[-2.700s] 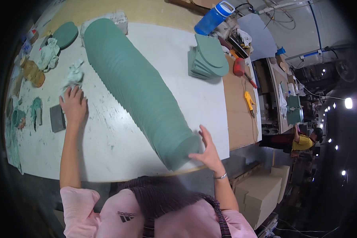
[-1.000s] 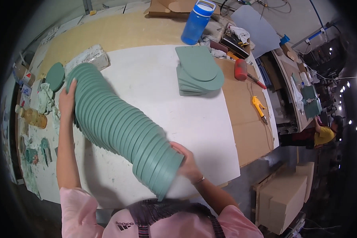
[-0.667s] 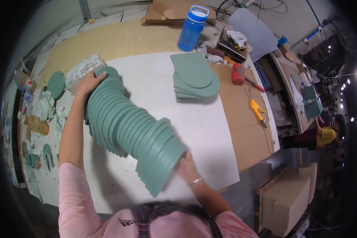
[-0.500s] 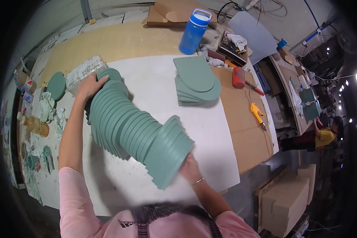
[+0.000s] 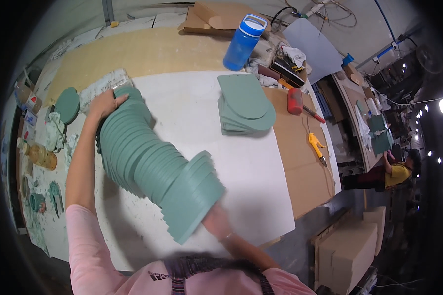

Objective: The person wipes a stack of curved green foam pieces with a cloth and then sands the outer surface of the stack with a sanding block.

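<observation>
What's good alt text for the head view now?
A person's left hand grasps the far end of a row of thin green pieces over a white tabletop; the right hand, partly hidden, touches the near end. To the right are a smaller green stack, blue bottle and red mallet.

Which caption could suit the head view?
A curved row of flat green pieces, held between left hand and right hand.
</observation>
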A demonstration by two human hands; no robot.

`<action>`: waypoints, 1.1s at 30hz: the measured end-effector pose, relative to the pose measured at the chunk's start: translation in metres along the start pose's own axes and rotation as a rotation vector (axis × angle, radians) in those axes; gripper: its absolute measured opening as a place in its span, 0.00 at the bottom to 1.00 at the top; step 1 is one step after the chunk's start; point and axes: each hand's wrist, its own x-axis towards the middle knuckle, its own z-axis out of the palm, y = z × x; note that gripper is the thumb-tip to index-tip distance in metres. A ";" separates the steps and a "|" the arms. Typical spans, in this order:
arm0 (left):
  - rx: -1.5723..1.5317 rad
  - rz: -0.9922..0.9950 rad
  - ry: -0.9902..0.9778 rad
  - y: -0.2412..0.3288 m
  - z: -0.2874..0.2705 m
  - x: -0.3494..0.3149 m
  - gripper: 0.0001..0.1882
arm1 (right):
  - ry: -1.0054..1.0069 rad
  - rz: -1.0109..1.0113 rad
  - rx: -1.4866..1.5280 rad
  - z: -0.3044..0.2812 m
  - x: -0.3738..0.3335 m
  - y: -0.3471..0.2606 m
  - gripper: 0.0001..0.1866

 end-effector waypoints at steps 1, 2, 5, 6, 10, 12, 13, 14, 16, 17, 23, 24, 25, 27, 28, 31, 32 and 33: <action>0.024 0.007 0.000 -0.001 -0.003 0.007 0.44 | 0.018 -0.048 -0.085 0.020 -0.005 0.006 0.26; 0.022 0.012 -0.004 -0.001 -0.003 0.016 0.43 | 0.001 -0.062 -0.084 0.025 -0.004 0.012 0.26; 0.030 0.066 0.176 -0.023 0.011 0.030 0.37 | -0.031 -0.098 -0.118 0.032 -0.007 0.022 0.26; 0.033 0.057 0.178 -0.045 0.013 0.027 0.37 | -0.044 -0.125 -0.150 0.034 -0.007 0.026 0.26; -0.950 0.030 0.488 -0.100 0.011 -0.045 0.24 | -0.019 -0.252 -0.238 0.031 -0.007 0.031 0.30; -1.185 -0.029 0.442 -0.087 0.035 -0.089 0.24 | 0.114 -0.296 -0.817 0.022 -0.013 0.014 0.29; -1.155 -0.137 0.421 -0.077 0.042 -0.113 0.24 | 0.116 -0.294 -0.819 0.024 -0.016 0.012 0.29; -1.067 -0.044 0.411 -0.102 0.064 -0.128 0.29 | 0.050 -0.324 -0.812 0.031 -0.017 0.015 0.30; -1.231 -0.123 0.437 -0.099 0.084 -0.156 0.31 | 0.026 -0.361 -0.826 0.048 -0.023 0.009 0.35; -1.405 -0.182 0.455 -0.092 0.088 -0.166 0.34 | 0.029 -0.357 -0.832 0.046 -0.021 0.001 0.35; -1.495 0.094 0.552 -0.081 0.106 -0.176 0.56 | -0.059 -0.283 -0.988 0.030 -0.011 -0.029 0.48; -1.398 0.042 0.563 -0.088 0.108 -0.169 0.55 | -0.061 -0.280 -0.989 0.033 -0.008 -0.035 0.48; -1.299 -0.011 0.567 -0.093 0.109 -0.163 0.53 | -0.098 -0.257 -1.044 0.034 -0.007 -0.042 0.48; -1.227 0.052 0.501 -0.074 0.076 -0.150 0.51 | -0.119 -0.242 -1.103 0.036 -0.004 -0.052 0.48; -1.157 0.119 0.440 -0.058 0.057 -0.141 0.49 | -0.125 -0.261 -1.175 0.035 -0.005 -0.058 0.49; -1.014 0.182 0.197 -0.037 0.001 -0.128 0.46 | -0.141 -0.232 -1.244 0.030 -0.012 -0.062 0.51; -1.014 0.184 0.213 -0.033 -0.004 -0.118 0.46 | -0.150 -0.207 -1.241 0.032 -0.004 -0.063 0.53; -0.890 0.280 0.185 -0.029 -0.007 -0.109 0.46 | -0.163 -0.216 -1.247 0.034 0.000 -0.063 0.53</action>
